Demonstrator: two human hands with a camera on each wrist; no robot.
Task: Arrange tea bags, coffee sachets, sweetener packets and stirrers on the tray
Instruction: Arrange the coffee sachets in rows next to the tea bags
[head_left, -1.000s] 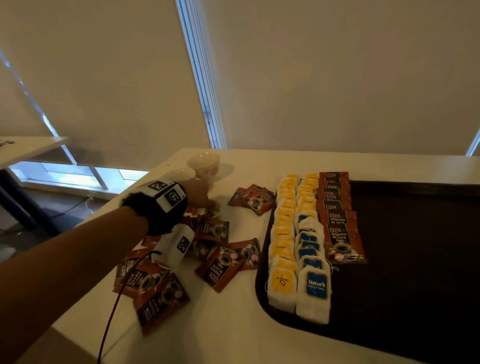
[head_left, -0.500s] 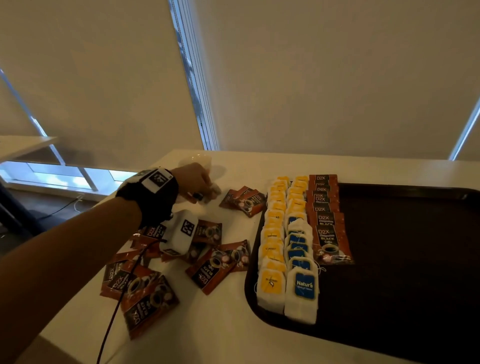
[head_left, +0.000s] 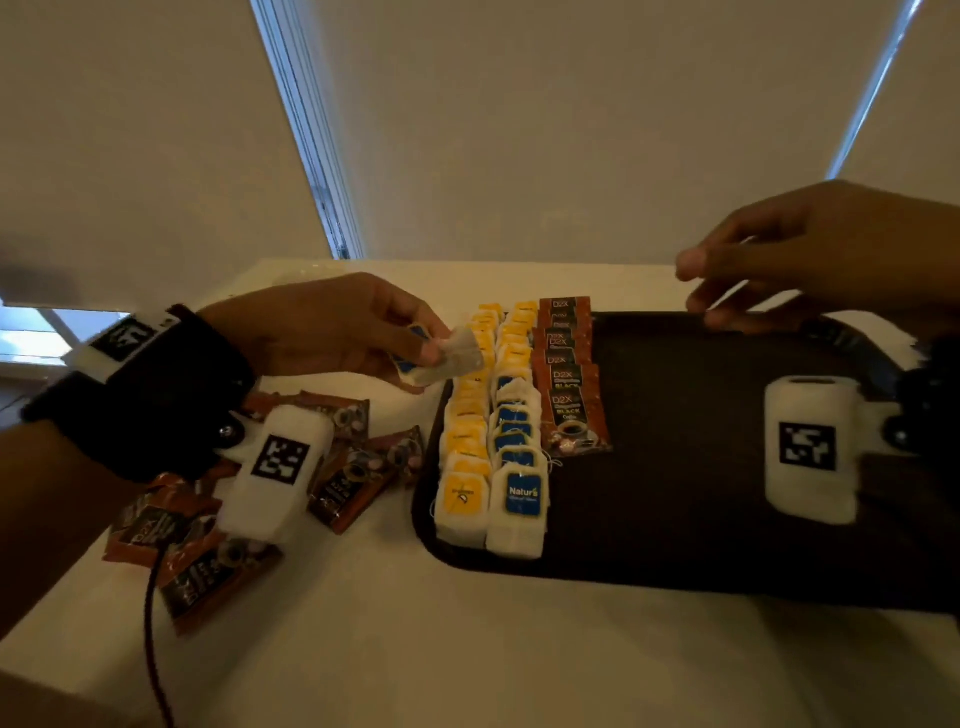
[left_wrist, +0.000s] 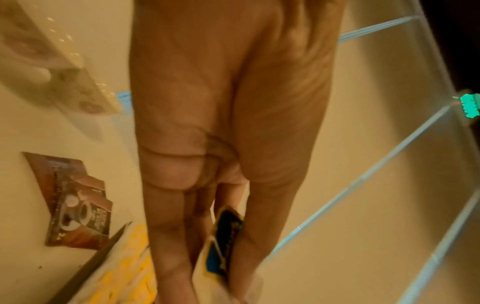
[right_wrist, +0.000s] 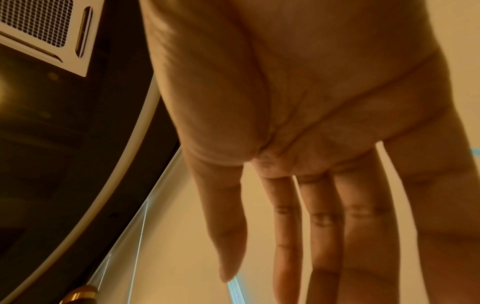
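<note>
My left hand (head_left: 363, 332) pinches a white tea bag with a blue label (head_left: 447, 358) just left of the dark tray (head_left: 701, 467), above its yellow row. In the left wrist view the blue label (left_wrist: 226, 242) shows between fingers and thumb. On the tray's left part lie a row of yellow-label tea bags (head_left: 465, 457), a row of blue-label tea bags (head_left: 519, 483) and a row of brown coffee sachets (head_left: 569, 395). My right hand (head_left: 810, 265) hovers over the tray's far edge, fingers loosely extended and holding nothing; the right wrist view shows straight fingers (right_wrist: 322, 226).
Loose brown coffee sachets (head_left: 343, 467) lie scattered on the white table (head_left: 467, 649) left of the tray. Window blinds stand behind the table. The tray's right part is bare dark surface.
My left hand came from the far left of the table toward the tray, now holding a blue-label tea bag. The right hand has entered the view above the tray.
</note>
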